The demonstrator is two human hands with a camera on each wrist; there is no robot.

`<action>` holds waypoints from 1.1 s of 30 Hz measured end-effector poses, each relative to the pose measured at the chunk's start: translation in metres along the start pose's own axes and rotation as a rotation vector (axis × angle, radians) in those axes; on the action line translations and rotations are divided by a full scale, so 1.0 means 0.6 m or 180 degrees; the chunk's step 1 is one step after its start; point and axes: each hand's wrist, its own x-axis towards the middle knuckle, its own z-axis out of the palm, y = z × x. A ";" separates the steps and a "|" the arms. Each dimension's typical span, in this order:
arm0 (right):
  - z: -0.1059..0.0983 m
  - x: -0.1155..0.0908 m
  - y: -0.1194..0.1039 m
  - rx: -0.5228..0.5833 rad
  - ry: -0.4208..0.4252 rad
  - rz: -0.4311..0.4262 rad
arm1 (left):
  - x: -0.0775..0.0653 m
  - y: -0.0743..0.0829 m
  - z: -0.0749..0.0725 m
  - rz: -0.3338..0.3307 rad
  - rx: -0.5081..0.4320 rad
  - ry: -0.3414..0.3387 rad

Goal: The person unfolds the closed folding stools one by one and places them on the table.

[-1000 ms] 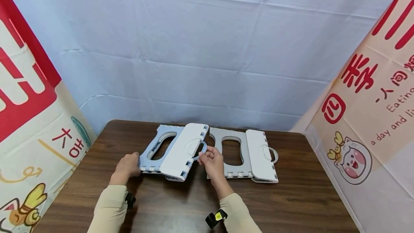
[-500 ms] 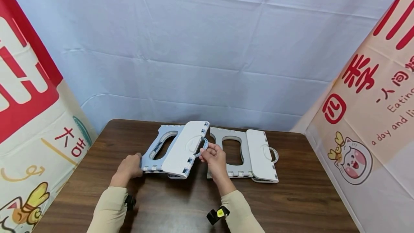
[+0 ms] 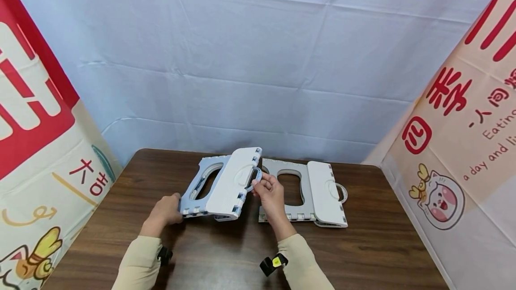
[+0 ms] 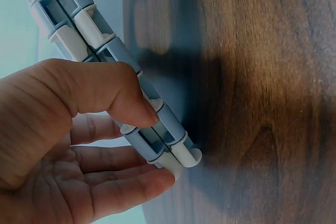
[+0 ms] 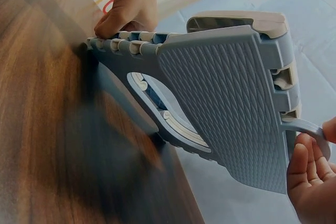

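Note:
A folded step stool, pale blue with a white panel point(image 3: 230, 185), is tilted above the table, its handle end higher. My left hand point(image 3: 164, 211) grips its hinged left corner; in the left wrist view the thumb lies along the hinge row point(image 4: 73, 30) with fingers on the other side. Between the thumb and fingers of my right hand point(image 3: 272, 196) is the stool's blue loop handle point(image 5: 307, 127), pinched at the opposite end. The right wrist view shows the ribbed face point(image 5: 215, 93) of the seat from below. An oval opening shows the table through the stool.
A second folded step stool, grey and white point(image 3: 322, 191), lies on the brown wooden table point(image 3: 375, 236) just right of my right hand, its loop handle point(image 3: 344, 193) pointing right. Behind hangs a pale cloth backdrop point(image 3: 242, 57); printed cloths flank both sides.
The blue stool has shifted slightly right, and its handle end has risen. Both hands have moved along with it, keeping their holds. The grey stool has stayed put.

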 end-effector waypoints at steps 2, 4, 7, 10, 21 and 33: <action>0.001 0.002 -0.001 -0.0002 0.0001 -0.0038 | -0.001 0.002 0.001 0.0020 -0.0014 0.0012; 0.001 0.003 -0.003 0.0014 -0.0013 -0.0081 | -0.001 0.003 0.002 0.0036 -0.0032 0.0014; 0.001 0.005 -0.007 0.0045 -0.0061 -0.0125 | -0.001 0.005 0.002 0.0034 -0.0078 -0.0006; 0.002 0.008 -0.010 0.0091 -0.0104 -0.0160 | -0.002 0.007 0.001 0.0025 -0.0109 -0.0028; 0.009 0.019 -0.017 0.0297 0.0153 0.0072 | 0.002 0.003 0.007 0.0135 -0.0172 -0.0040; 0.017 0.021 -0.025 0.0394 -0.0017 0.0174 | 0.005 0.004 0.009 0.0145 -0.0224 -0.0014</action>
